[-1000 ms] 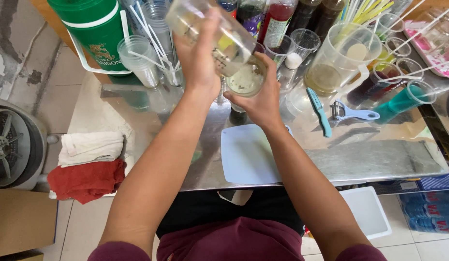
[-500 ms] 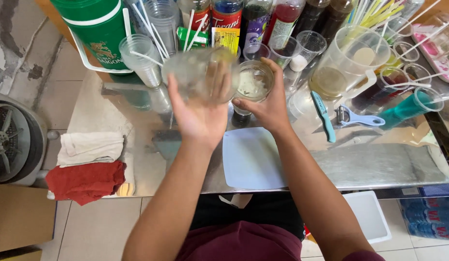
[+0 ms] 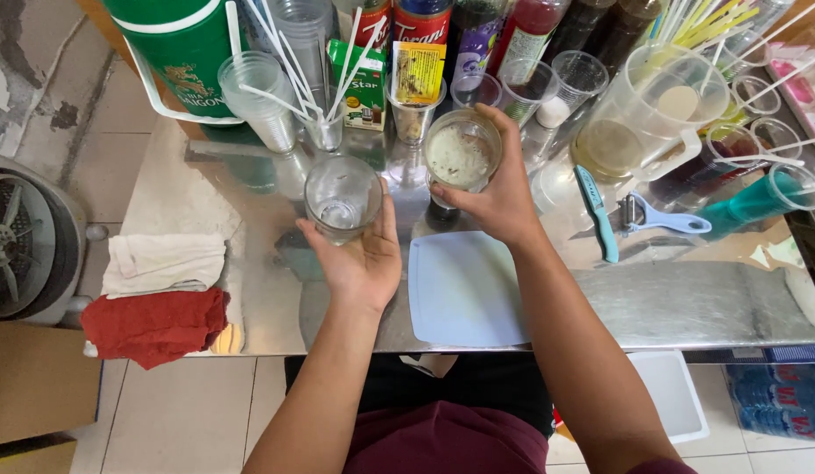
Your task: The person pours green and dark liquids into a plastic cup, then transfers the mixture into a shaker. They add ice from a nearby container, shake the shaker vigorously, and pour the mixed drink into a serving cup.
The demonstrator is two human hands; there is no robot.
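Steel bench, reflective top. Pale blue cutting board at 6 o'clock edge. White cloth and red cloth at 9 o'clock, touching. Green cooler at 11 o'clock; stacked plastic cups with white straws beside it. Clear jug at 1 o'clock. Blue peeler and teal-handled tool at 3 o'clock. Fan on floor, far 9 o'clock.

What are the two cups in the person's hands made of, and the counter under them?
The emptied cup in the left hand looks like clear glass or hard plastic: you see through its thick-looking wall. The cup with the pale drink in the right hand looks the same. The counter seems to be brushed steel: grey, shiny, mirroring the bottles.
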